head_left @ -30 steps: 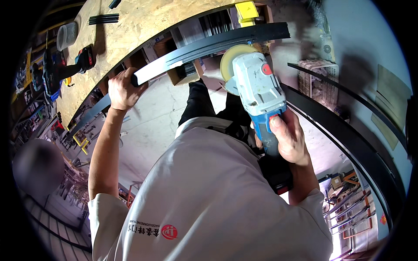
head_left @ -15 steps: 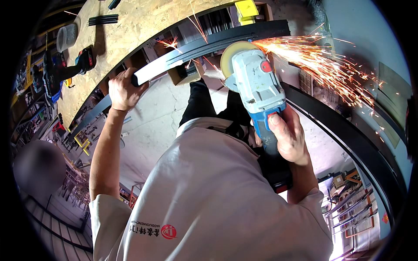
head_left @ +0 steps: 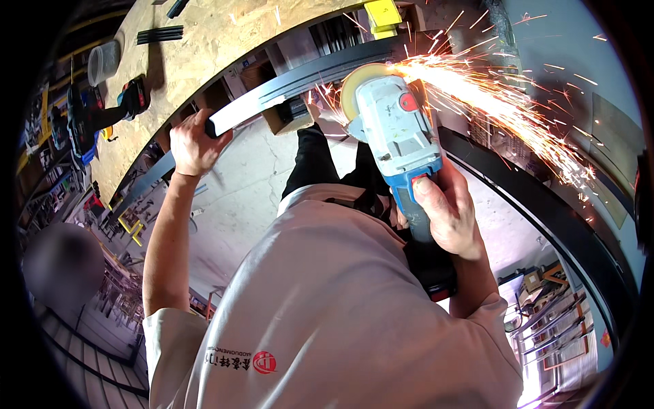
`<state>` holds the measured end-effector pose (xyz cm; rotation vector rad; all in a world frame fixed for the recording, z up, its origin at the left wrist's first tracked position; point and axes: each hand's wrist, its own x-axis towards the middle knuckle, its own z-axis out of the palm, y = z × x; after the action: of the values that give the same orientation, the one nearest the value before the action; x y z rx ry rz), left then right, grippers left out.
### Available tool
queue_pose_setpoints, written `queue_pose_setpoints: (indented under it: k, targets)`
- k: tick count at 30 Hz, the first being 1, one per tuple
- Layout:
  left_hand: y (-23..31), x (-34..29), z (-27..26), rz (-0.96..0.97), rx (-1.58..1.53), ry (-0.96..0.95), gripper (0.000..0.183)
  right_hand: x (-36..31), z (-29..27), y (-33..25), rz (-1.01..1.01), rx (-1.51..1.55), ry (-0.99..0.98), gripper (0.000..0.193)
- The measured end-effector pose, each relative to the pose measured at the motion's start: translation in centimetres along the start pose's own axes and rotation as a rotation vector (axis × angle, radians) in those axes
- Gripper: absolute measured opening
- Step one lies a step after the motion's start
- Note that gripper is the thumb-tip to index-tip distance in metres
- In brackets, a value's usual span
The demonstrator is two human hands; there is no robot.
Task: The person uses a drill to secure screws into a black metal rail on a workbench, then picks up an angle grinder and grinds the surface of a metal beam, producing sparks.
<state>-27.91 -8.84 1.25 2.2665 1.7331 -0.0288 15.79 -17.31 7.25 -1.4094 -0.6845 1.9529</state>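
My right hand (head_left: 446, 208) is closed round the handle of a cordless angle grinder (head_left: 398, 126) with a grey head and blue body. Its tan disc (head_left: 359, 86) meets the edge of a long dark metal profile (head_left: 293, 82), and a stream of orange sparks flies off to the right. At the profile's left end, my left hand (head_left: 196, 143) grips it, fingers wrapped over the tip. The contact spot under the disc is partly lost in glare.
A chipboard bench (head_left: 225, 34) spans the upper left, bearing cordless power tools (head_left: 88, 116), a clear plastic tub (head_left: 103, 63) and short black strips (head_left: 160, 34). A yellow block (head_left: 383, 15) stands behind the profile. Long dark beams (head_left: 538, 204) curve along the right.
The grinder has shifted slightly left along the profile. Its spark stream is brighter and denser, with more sparks scattering upward. My left hand keeps its hold in nearly the same place.
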Motion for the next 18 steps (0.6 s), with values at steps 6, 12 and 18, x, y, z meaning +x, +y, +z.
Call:
queue_pose_setpoints:
  k: [6,12,18]
  targets:
    - [0.06,0.13,-0.05,0.014,0.001,-0.003,0.042,0.26,-0.17,0.65,-0.115,-0.144,0.024,0.039]
    - [-0.2,0.17,0.2,0.073,0.001,0.053,0.041,0.49,-0.01,0.31,-0.155,-0.128,0.004,0.039]
    - [-0.7,0.07,0.27,0.082,0.002,0.045,0.04,0.24,0.07,0.06,-0.123,-0.083,0.005,0.037]
